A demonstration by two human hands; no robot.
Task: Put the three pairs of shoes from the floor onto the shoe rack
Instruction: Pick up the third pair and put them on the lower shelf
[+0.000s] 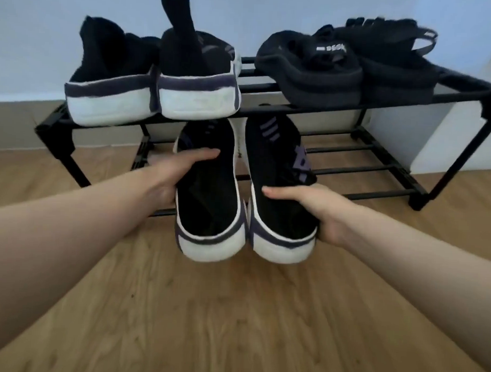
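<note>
A black two-tier shoe rack (339, 107) stands against the wall. On its top shelf at the left sit a pair of black high-top sneakers (148, 79) with white soles, heels towards me. A pair of black sandals (346, 67) lies on the top shelf at the right. My left hand (178, 169) grips the left black low sneaker (207, 201). My right hand (307, 207) grips the right black low sneaker (280, 192). Both shoes are side by side, toes pointing at the lower shelf, heels raised above the floor.
The lower shelf's bars (364, 167) show to the right of the held shoes. Wooden floor (234, 310) spreads in front of the rack. A pale wall (35, 25) rises behind it, and a white panel (407, 130) stands behind the lower right.
</note>
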